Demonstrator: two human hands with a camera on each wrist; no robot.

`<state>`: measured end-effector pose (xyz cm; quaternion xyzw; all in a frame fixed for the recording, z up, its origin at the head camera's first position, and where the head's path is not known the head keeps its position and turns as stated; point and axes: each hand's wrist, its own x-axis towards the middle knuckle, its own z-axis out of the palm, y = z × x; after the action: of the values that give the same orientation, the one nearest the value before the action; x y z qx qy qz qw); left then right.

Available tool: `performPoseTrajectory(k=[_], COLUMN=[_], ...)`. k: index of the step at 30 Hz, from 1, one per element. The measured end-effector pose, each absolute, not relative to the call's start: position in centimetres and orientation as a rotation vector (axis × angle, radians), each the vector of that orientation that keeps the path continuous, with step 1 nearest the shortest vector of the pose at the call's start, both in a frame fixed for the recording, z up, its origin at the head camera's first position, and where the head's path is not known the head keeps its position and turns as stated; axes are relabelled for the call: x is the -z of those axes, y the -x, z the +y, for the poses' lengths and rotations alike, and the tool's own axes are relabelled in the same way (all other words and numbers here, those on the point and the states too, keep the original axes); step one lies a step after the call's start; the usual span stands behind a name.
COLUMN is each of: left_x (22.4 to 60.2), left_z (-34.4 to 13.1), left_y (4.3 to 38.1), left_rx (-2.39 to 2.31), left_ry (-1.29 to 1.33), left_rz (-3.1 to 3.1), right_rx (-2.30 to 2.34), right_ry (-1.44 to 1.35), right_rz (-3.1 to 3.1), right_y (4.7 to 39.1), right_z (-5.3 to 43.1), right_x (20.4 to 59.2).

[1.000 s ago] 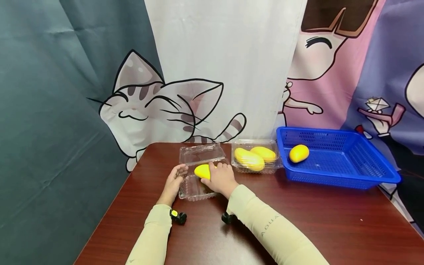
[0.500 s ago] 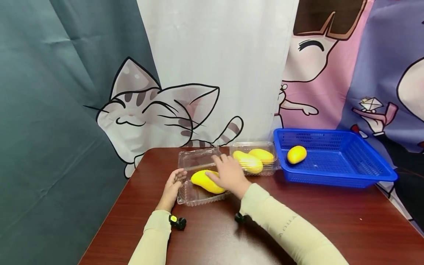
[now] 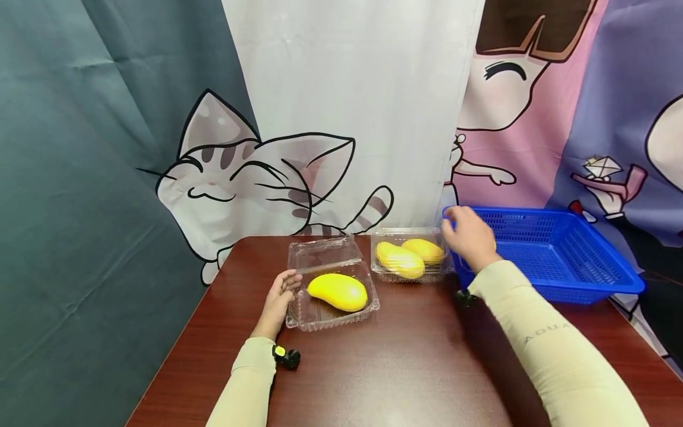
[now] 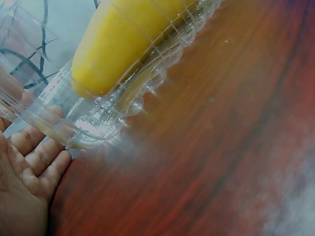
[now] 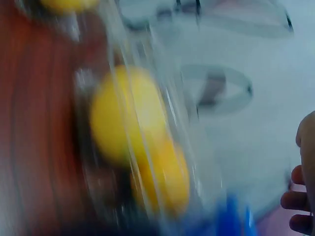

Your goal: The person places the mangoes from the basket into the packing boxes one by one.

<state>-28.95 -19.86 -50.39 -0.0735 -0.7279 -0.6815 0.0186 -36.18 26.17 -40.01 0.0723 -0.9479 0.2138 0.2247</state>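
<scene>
A yellow mango (image 3: 338, 292) lies in a clear plastic clamshell box (image 3: 320, 325) whose lid (image 3: 326, 252) is tipped back. At the left side of that box is my left hand (image 3: 277, 301), fingers loosely extended and fingertips right at its wall, as the left wrist view shows with the hand (image 4: 27, 169) beside the clear corner. My right hand (image 3: 471, 238) is over the left end of the blue basket (image 3: 560, 289), fingers slightly bent with nothing between them. Behind it, only a sliver of another mango (image 3: 494, 245) shows.
Between the open box and the basket stands a second clear box (image 3: 381, 274) with its lid down over two mangoes (image 3: 400, 261). The brown table (image 3: 421, 362) meets a cartoon-printed cloth (image 3: 347, 89) at the back. The right wrist view is blurred.
My right hand has let go of the mango in the open box and moved right, past the lidded box, to the basket. My left hand has stayed by the box.
</scene>
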Motion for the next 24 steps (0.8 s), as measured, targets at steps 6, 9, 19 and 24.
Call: performPoseTrajectory(k=[6, 9, 19, 24], left_x=[52.8, 53.2, 53.1, 53.0], left_z=[-20.2, -20.1, -20.1, -20.5], left_y=[30.3, 30.3, 30.6, 30.7], left_rx=[2.133, 2.112, 2.108, 2.162], left_ry=[0.189, 0.179, 0.179, 0.199], left_rz=[-2.23, -2.232, -2.204, -2.191], right_rx=[-0.541, -0.536, -0.314, -0.235], right_ry=[-0.186, -0.241, -0.383, -0.398], right_rz=[-2.832, -2.931, -3.128, -3.144], right_y=[37.4, 37.8, 37.8, 37.9], right_z=[33.5, 35.5, 36.2, 36.1], right_x=[41.6, 42.7, 43.7, 44.8])
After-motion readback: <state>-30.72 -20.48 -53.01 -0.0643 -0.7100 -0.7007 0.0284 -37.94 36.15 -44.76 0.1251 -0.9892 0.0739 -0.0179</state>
